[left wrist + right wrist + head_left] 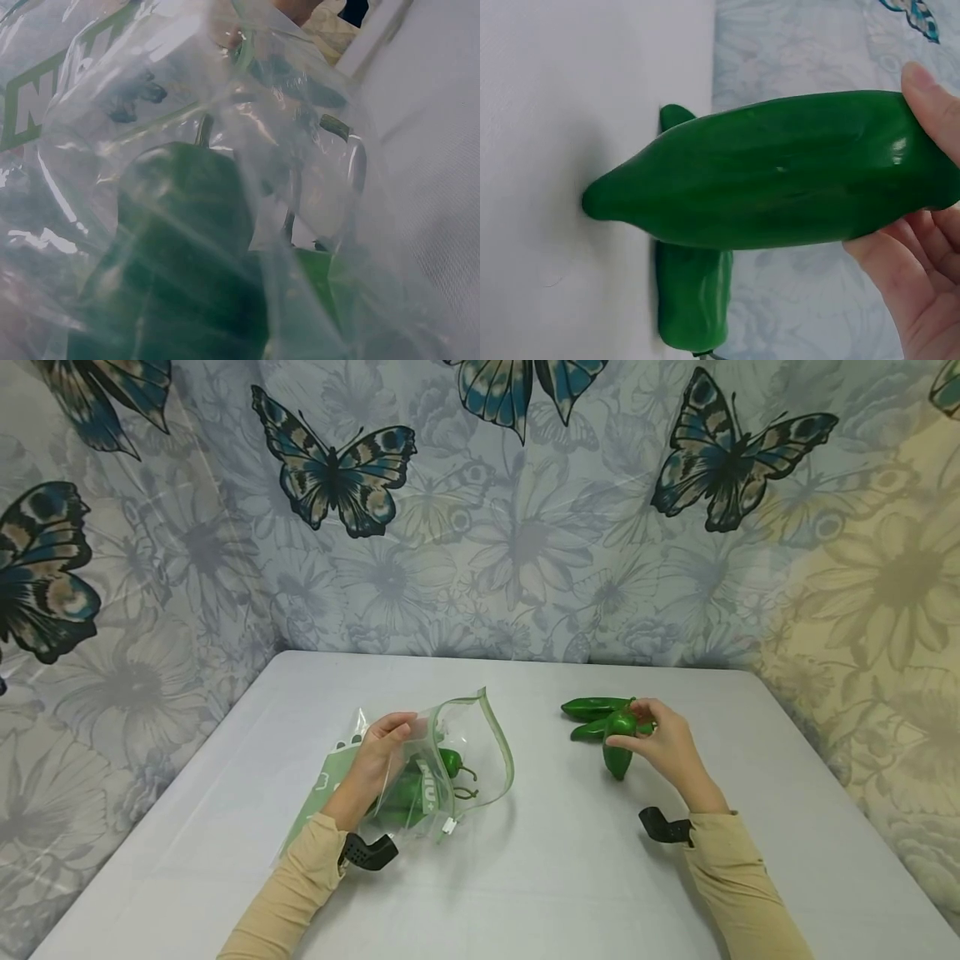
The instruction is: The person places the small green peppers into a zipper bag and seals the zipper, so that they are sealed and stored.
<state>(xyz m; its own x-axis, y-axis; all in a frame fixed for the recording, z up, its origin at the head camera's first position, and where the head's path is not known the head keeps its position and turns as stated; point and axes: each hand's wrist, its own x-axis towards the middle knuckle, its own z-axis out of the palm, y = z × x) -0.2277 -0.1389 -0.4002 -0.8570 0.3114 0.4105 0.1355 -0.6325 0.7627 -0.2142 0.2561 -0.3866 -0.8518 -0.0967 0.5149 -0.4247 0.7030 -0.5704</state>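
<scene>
My left hand (pixel 384 750) pinches the upper edge of a clear zip bag (pixel 483 777) with a green-trimmed mouth, which gapes toward the right. Inside the bag lie green peppers (pixel 187 240), their stems pointing at the mouth; the plastic blurs them in the left wrist view. Over on the right, my right hand (pixel 663 745) grips a green chili pepper (pixel 780 169) near its stem end, between thumb and fingers. Its tip points down, close to the table. Behind it, two more green peppers (pixel 594 708) lie on the table, partly hidden by the hand and the held pepper.
A white cloth covers the table (pixel 540 860). A white slider (pixel 449 826) sits at the lower corner of the bag's mouth. Butterfly-printed curtains (pixel 525 552) hang behind the table's far edge and along its sides.
</scene>
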